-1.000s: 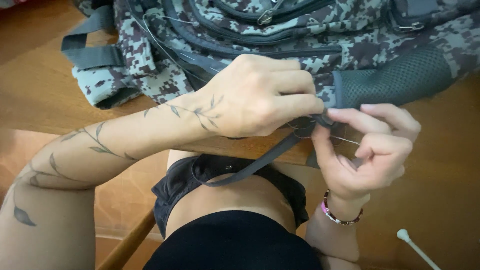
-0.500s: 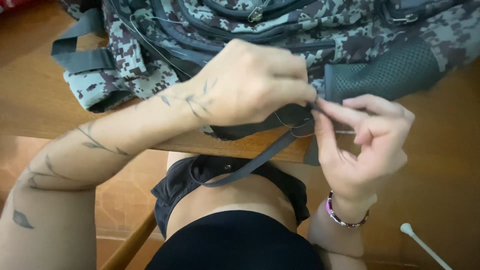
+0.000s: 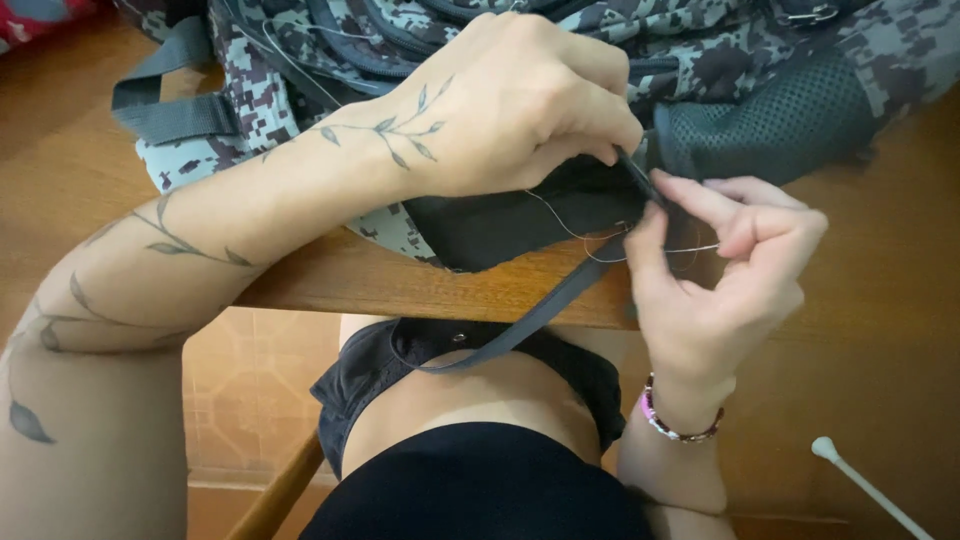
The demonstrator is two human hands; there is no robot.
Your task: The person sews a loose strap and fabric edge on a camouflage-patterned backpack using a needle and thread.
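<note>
- Strap [image 3: 520,325] of dark webbing, hanging off table edge [image 3: 400,285] toward lap.
- Right hand [image 3: 715,290], fingertips pinched on thread [image 3: 600,245]; best drawn snug, not yanked.
- Left hand [image 3: 510,105], fingers clamped on strap end against camouflage backpack [image 3: 700,40].

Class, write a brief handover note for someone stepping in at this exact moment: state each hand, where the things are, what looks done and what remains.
Left hand: pinches the dark fabric edge where the grey webbing strap meets the grey-and-black pixel-camouflage backpack, pressing it against the wooden table.
Right hand: fingertips pinched on the thin pale thread, pulling it out from the strap joint; the needle is too small to make out.
The strap's free end hangs over the table edge towards the lap. A white cotton swab lies at lower right.
Done: thread already runs through the joint. Left: the stitching is not tied off.
</note>
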